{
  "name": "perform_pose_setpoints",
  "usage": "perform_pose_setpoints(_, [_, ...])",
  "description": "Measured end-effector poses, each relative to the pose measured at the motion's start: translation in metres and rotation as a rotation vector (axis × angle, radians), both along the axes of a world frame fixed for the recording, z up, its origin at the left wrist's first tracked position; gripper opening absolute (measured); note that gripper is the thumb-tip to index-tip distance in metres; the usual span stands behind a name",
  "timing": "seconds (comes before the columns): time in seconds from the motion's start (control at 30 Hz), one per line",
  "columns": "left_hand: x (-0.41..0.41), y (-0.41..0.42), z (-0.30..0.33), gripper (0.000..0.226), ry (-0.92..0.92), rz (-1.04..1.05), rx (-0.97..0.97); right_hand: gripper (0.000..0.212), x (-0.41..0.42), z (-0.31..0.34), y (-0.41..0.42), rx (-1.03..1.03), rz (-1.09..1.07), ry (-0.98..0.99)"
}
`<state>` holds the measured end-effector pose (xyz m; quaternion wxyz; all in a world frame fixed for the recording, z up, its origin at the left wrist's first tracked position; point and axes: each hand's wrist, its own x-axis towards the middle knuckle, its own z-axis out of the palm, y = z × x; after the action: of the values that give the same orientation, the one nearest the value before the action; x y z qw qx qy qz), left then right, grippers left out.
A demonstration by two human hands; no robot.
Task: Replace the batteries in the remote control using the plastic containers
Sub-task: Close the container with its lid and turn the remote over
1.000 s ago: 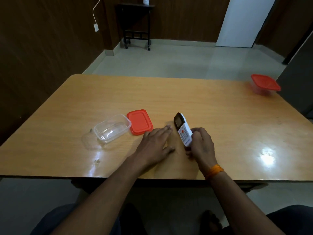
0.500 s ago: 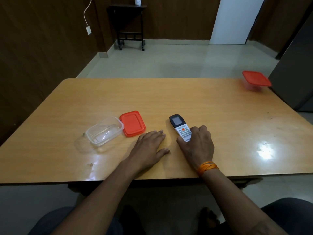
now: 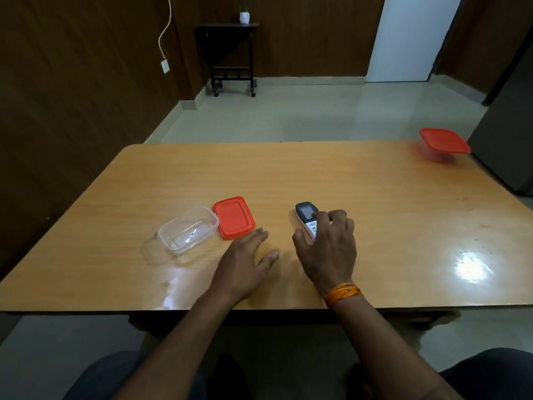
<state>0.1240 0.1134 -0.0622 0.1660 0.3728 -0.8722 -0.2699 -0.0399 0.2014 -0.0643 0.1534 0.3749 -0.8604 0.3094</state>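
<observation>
Since before, right hand [image 3: 327, 249] lifted its fingers, released above the remote [image 3: 307, 216] on the worktop [image 3: 375, 203]; left hand [image 3: 245, 261] lies flat, released.

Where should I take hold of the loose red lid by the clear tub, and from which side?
Grip the red lid by its right long edge, coming from the right. It lies flat on the table, so only the rim offers purchase; its left edge sits against the clear tub, and the left hand rests by its near corner.
</observation>
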Motion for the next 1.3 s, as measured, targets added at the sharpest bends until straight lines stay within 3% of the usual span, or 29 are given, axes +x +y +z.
perform_pose_setpoints(0.13, [0.011,-0.006,0.003,0.058,0.029,0.167,-0.001,0.032,0.026,0.002,-0.027,-0.079,0.182,-0.213])
perform_pose_setpoints(0.2, [0.012,-0.009,0.001,0.056,0.030,0.241,0.015,0.037,0.034,0.003,-0.045,-0.006,0.247,-0.340])
perform_pose_setpoints(0.43, [0.004,-0.011,-0.004,0.051,0.103,0.362,0.132,0.042,0.037,0.003,-0.103,0.306,0.324,-0.347])
perform_pose_setpoints(0.57, [-0.001,-0.010,-0.004,0.048,0.106,0.400,0.152,0.035,0.034,0.004,-0.124,0.346,0.316,-0.407])
perform_pose_setpoints(0.73, [0.003,-0.011,0.003,0.026,0.109,0.403,0.106,0.022,0.034,0.002,-0.135,0.305,0.238,-0.556])
perform_pose_setpoints(0.9, [0.006,-0.011,0.009,0.036,0.105,0.398,0.076,0.014,0.032,0.016,-0.128,0.200,0.214,-0.738])
perform_pose_setpoints(1.03, [0.009,-0.017,0.015,0.038,0.208,0.414,0.170,0.015,0.029,0.019,-0.113,0.019,0.203,-0.981])
perform_pose_setpoints(1.13, [0.015,-0.026,0.027,0.039,0.385,0.447,0.240,0.011,0.029,0.022,-0.093,-0.134,0.312,-0.933])
perform_pose_setpoints(1.3, [0.039,-0.051,0.058,0.034,0.761,0.689,0.386,0.011,0.044,0.032,-0.074,-0.206,0.457,-0.615])
